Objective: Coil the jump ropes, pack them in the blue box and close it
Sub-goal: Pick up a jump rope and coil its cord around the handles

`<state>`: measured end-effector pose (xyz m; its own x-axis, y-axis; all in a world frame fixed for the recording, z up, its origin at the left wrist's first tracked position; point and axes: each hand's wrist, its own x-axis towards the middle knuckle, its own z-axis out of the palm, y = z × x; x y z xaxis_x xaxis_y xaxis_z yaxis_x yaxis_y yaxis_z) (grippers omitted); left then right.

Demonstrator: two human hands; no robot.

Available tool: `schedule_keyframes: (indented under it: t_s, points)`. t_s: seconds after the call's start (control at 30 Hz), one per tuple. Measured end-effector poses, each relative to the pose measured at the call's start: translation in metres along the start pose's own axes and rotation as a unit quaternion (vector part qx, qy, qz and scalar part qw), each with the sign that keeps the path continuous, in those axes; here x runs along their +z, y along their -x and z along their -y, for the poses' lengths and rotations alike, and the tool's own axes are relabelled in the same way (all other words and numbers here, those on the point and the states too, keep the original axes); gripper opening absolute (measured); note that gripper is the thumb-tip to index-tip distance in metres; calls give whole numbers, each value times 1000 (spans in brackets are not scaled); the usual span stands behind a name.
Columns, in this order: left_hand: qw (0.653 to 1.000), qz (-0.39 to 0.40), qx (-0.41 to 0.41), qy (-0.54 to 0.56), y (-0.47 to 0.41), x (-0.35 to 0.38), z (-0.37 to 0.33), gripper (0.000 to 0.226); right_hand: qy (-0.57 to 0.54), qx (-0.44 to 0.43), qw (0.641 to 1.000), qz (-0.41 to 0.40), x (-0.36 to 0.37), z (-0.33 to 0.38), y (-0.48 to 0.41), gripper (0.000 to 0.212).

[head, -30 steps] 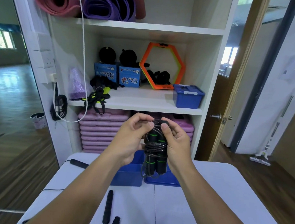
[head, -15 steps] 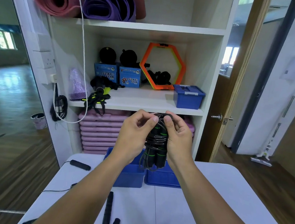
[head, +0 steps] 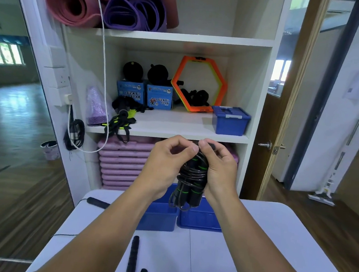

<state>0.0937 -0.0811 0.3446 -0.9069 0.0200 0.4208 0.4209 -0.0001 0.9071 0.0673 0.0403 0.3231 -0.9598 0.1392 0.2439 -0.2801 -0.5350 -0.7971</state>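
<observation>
I hold a black jump rope with green-ringed handles upright above the table, its cord wound around the two handles. My right hand grips the bundle from the right. My left hand pinches the cord at the top of the bundle, fingertips meeting the right thumb. Below them the open blue box sits on the white table, with its blue lid lying flat to its right. Other black rope handles lie loose on the table.
A white shelf unit stands behind the table with a second closed blue box, rolled mats, pink step boards and an orange hexagon ring. A wooden door stands open at right. Mirror wall and wood floor are at left.
Both hands have lifted the rope bundle higher and a little away from me. The left fingers keep working the cord at the top of the bundle.
</observation>
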Motion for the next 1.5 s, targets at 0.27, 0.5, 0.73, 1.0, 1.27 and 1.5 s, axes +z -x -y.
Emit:
schedule_keyframes:
  t_s: [0.27, 0.5, 0.73, 1.0, 1.27, 1.5]
  points:
    - [985, -12, -146, 90, -6, 7, -2, 16, 28, -41, 999, -12, 1, -1, 0, 18]
    - [969, 55, -219, 102, -5, 6, -1, 17, 31, -34, 999, -21, -6, -1, 1, 19]
    - [950, 4, -247, 192, 24, 11, 32, 19, 65, 9, 998, -3, -20, -22, 21, 13]
    - [960, -112, -175, 188, 39, 16, 50, 20, 114, 48, 991, 58, -20, -28, 21, 9]
    - [962, -120, -145, 196, 39, 17, 53, 24, 182, -25, 977, 110, -27, -23, 16, 6]
    - [983, -18, -104, 148, 32, 18, 44, 22, 81, -24, 996, 3, -24, -23, 10, 8]
